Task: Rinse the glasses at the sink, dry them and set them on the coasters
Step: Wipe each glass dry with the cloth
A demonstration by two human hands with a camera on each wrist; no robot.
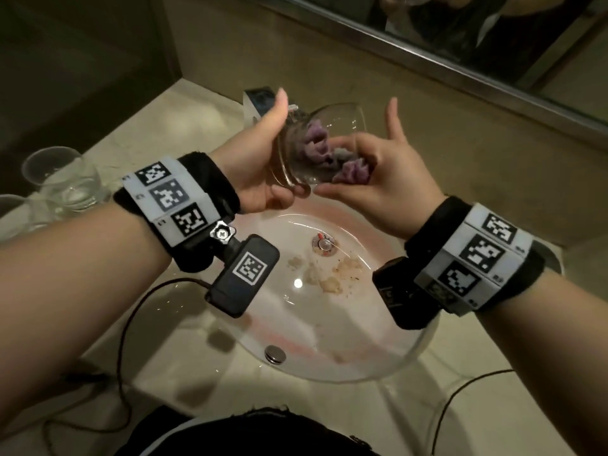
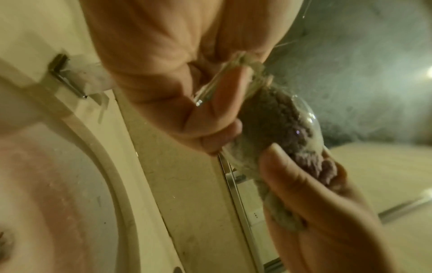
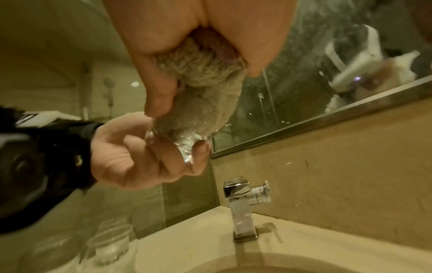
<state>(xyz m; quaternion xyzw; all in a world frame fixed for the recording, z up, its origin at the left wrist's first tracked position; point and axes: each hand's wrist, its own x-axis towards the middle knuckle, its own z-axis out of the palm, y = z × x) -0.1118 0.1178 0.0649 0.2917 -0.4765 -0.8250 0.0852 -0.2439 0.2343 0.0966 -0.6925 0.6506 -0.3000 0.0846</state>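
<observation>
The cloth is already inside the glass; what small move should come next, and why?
Probably twist the cloth around inside the glass. The left hand grips the tilted glass by its base above the sink, and the right hand pinches the cloth stuffed into its mouth, so drying looks unfinished.

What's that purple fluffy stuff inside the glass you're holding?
A purple cloth is stuffed inside the glass, pushed in by the right hand. The glass's bottom is hidden behind the left hand.

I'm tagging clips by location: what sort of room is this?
Probably a bathroom: a glass basin set in a stone counter, a chrome tap and a wall mirror behind.
</observation>
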